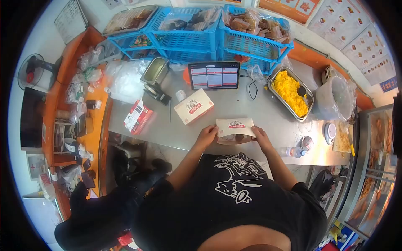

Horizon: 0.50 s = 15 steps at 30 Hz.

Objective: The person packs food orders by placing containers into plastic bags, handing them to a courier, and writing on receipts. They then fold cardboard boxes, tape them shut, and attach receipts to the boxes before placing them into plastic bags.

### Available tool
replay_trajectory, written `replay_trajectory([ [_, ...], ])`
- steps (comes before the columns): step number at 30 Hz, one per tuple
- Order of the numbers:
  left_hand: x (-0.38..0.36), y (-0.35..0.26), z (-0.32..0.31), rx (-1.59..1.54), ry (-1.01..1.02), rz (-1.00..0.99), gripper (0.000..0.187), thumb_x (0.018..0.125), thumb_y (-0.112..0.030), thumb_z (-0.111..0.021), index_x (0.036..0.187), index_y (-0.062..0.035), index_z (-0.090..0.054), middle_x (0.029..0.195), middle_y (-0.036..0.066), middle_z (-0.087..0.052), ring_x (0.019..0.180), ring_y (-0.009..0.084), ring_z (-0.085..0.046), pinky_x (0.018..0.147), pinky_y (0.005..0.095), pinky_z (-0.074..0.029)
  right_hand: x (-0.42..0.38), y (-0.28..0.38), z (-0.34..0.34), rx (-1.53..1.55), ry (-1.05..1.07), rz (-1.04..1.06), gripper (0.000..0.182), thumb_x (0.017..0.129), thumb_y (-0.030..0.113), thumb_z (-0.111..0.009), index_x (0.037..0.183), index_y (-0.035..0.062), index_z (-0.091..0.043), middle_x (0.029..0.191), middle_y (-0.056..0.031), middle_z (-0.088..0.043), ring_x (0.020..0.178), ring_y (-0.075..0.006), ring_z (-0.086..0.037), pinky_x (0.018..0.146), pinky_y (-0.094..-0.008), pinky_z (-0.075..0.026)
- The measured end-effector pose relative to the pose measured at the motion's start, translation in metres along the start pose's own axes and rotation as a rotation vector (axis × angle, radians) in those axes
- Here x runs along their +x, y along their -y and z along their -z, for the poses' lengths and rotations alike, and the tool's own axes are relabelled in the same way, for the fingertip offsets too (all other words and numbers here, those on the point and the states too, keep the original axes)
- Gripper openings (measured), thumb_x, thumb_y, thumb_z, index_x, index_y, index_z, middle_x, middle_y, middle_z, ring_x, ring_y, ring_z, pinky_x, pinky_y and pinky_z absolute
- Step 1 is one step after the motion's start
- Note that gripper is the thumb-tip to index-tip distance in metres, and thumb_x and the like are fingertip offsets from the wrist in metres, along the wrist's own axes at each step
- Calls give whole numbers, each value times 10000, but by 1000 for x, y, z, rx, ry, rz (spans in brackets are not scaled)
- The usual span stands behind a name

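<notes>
A cream cardboard takeaway box (235, 123) with a red and black printed lid sits at the front edge of the steel counter. Its lid is partly raised, and something brownish shows in the gap. My left hand (207, 135) grips the left side of this box, fingers wrapped at the corner. On the other side, my right hand (262, 137) grips the right corner. Behind and to the left stands a second printed box (194, 106), closed and touched by neither hand.
A tablet (214, 75) stands at the back. On the right are a metal tray of yellow food (289, 93), a plastic bottle (295, 152) and a clear bin (335, 98). Blue baskets (186, 40) line the wall. A red-and-white carton (138, 117) lies left. Another person's dark-clothed legs (113, 209) are nearby.
</notes>
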<state>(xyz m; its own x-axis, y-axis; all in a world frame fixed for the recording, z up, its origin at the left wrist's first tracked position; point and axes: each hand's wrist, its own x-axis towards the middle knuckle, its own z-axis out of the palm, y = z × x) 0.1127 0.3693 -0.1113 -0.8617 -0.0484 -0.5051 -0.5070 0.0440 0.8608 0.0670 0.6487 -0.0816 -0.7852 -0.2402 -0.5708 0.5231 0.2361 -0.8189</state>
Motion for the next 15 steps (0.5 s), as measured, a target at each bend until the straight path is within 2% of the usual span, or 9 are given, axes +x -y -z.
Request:
replay_trajectory([
  [1,-2,-4,-1,-1,-2,-2,419,954,-313,-550,1161,45,-617,1034,88,-674,913,159,-612,819,293,-482,-1,-1,-1,-2,2,2,686,929,530,-502,1358,-6,-483,1233,-127,-579,1109,-222,-553,880,-360,-475],
  [3,-5,-9,-1,-85,-9,79,409,927,-280,-578,1182,39,-601,1003,81,-667,886,144,-608,782,272,-484,-2,-7,-3,194,-89,-82,655,934,496,-519,1361,0,-481,1206,-133,-591,1105,-225,-556,891,-366,-471],
  [7,13,34,-2,-1,9,36,406,890,-220,-603,1204,36,-588,990,72,-661,867,145,-608,770,264,-488,12,-35,2,116,-33,-62,606,956,446,-499,1350,-15,-482,1195,-143,-597,1083,-239,-568,893,-360,-469],
  [9,10,46,-3,-25,-21,-93,393,860,-170,-608,1200,26,-594,960,55,-661,832,139,-614,779,265,-494,23,-57,3,-88,52,281,557,977,378,-460,1358,-27,-459,1145,-167,-614,1055,-252,-580,863,-361,-484],
  [10,8,44,1,96,48,-59,528,807,-190,-666,1275,19,-536,1107,145,-643,1005,243,-615,892,334,-479,29,-69,2,-324,-84,356,507,976,290,-469,1382,-11,-433,1200,-209,-570,1055,-274,-580,852,-365,-494],
  [11,5,45,-1,102,49,-65,528,807,-190,-666,1275,19,-536,1107,145,-643,1005,243,-615,892,334,-479,24,-72,-2,-320,-88,363,507,976,290,-469,1382,-11,-433,1200,-209,-570,1055,-274,-580,852,-365,-494],
  [13,-4,49,-6,499,-220,-459,700,769,-248,-729,1366,-9,-452,1321,194,-509,1205,336,-496,991,421,-420,11,-70,-11,-457,-330,554,497,943,188,-496,1402,14,-419,1290,-259,-492,1071,-332,-556,934,-402,-465],
  [14,-11,32,-6,646,-193,-654,854,730,-298,-766,1447,-80,-356,1422,214,-368,1290,401,-366,1056,505,-336,-4,-46,-6,-506,-214,704,561,907,193,-586,1419,54,-405,1454,-226,-341,1195,-359,-498,996,-416,-447],
  [15,-7,8,-5,653,-205,-666,854,730,-298,-766,1447,-80,-356,1422,214,-368,1290,401,-366,1056,505,-336,-5,-30,1,-502,-214,722,561,907,193,-586,1419,54,-405,1454,-226,-341,1195,-359,-498,996,-416,-447],
])
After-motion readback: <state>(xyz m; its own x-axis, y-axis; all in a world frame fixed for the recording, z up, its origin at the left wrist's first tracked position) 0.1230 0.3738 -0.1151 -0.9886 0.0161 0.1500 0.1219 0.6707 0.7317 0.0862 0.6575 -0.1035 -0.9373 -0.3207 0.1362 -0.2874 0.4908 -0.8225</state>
